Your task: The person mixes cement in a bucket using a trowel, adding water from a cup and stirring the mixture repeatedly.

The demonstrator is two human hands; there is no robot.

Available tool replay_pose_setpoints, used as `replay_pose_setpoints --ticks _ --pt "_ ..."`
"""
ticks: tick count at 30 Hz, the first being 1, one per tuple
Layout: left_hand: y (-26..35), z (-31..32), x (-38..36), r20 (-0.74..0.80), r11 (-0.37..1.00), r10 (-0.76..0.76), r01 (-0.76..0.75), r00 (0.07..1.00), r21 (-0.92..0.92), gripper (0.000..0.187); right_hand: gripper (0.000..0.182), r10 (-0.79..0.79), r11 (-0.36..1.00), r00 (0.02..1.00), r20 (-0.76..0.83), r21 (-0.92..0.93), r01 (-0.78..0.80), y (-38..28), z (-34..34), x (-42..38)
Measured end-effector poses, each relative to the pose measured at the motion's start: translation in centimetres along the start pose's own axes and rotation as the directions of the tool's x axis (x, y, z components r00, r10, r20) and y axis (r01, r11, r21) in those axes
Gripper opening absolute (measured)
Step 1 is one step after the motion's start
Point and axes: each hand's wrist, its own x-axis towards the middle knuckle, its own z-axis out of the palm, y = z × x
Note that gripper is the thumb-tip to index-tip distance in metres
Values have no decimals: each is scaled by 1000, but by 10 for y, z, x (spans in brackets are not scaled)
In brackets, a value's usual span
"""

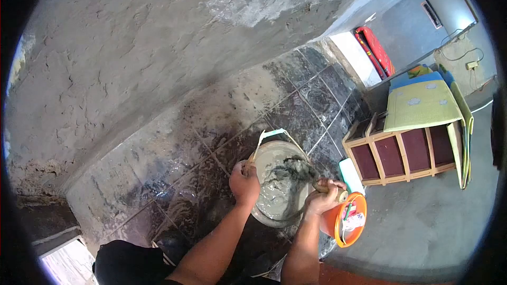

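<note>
A round bucket [278, 222] holds wet grey mortar [274, 184] and stands on the dirty tiled floor. Its pale strap-like handle [274, 132] is raised at the far side. My left hand [245, 184] is closed around the bucket's left rim, near where the strap meets it. In my right hand [323, 198] is the wooden handle of a trowel [342, 196], held over the bucket's right edge. The trowel's blade points into the mortar, where darker mortar lies heaped, and I cannot make out its outline.
An orange bucket [346, 243] with small items inside stands right beside my right hand. Behind it are a pale green-white object [349, 175] and a wooden frame [406, 153] draped with yellow cloth. A plastered wall [132, 47] rises along the left.
</note>
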Motion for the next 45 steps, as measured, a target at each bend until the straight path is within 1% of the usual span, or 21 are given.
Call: replay_pose_setpoints --ticks 1,3,4,9,11,16,19,20,21,22,23,25,29,32,33,35,39,41,42,43,45 --pt "6 -2 -1 14 1000 -18 18 1000 25 29 11 5 1000 1000 -4 0 -5 5 0 1" --pt "3 -2 -2 10 1000 -14 14 1000 17 29 10 95 995 987 -128 -31 -99 14 0 5" --pt "2 0 -1 6 1000 -5 5 1000 0 30 10 155 988 980 -126 9 -155 21 -1 7" --pt "-15 7 4 -11 1000 26 -26 1000 -14 27 8 213 975 959 -188 -14 -220 42 5 11" --pt "-18 10 4 -24 999 40 -41 999 -12 25 7 266 964 939 -217 37 -265 55 3 13" --pt "2 4 -1 -11 1000 -3 3 1000 -6 26 10 316 944 925 -213 -33 -330 57 15 11" --pt "-1 5 -1 -22 1000 23 -23 999 9 25 9 244 944 956 -165 -185 -273 57 28 -2" --pt "-3 6 -1 -18 1000 23 -23 1000 6 25 9 250 951 965 -72 -169 -259 58 31 -12" --pt "-6 6 -1 -29 998 68 -68 997 6 25 9 255 957 967 19 -148 -249 61 33 -23" --pt "-9 6 0 -44 994 113 -113 993 6 25 9 271 943 961 54 -217 -254 61 37 -31" --pt "-15 7 1 -45 993 114 -114 992 8 25 9 273 943 961 54 -215 -256 57 37 -37" --pt "-17 8 4 -27 997 66 -67 997 -38 26 9 273 944 958 86 -214 -250 44 43 -44" --pt "-9 4 -1 -40 998 59 -60 997 -20 25 11 328 937 937 121 -166 -306 18 19 -44" --pt "-12 5 3 -31 998 61 -61 998 -13 27 14 322 942 924 207 28 -334 8 4 -42" --pt "-16 6 4 -36 998 53 -54 998 -20 27 14 321 942 924 207 29 -334 6 1 -39" --pt "-19 8 5 -42 998 50 -51 998 -26 27 13 362 923 899 248 39 -382 -2 -2 -31" --pt "-20 6 5 -40 998 61 -61 997 2 26 13 483 857 845 231 76 -510 -13 0 -6" --pt "-21 6 5 -31 998 62 -61 998 10 25 12 516 834 804 297 43 -551 -12 -5 11" --pt "-24 7 6 -33 998 66 -66 997 -8 26 12 539 830 787 300 -32 -556 -15 -3 20" --pt "-21 7 6 -35 997 70 -71 997 -28 26 12 537 831 788 301 -32 -555 -17 -2 29" --pt "-15 5 3 -45 997 77 -77 996 -6 26 12 593 787 713 374 -84 -611 -21 -1 46"
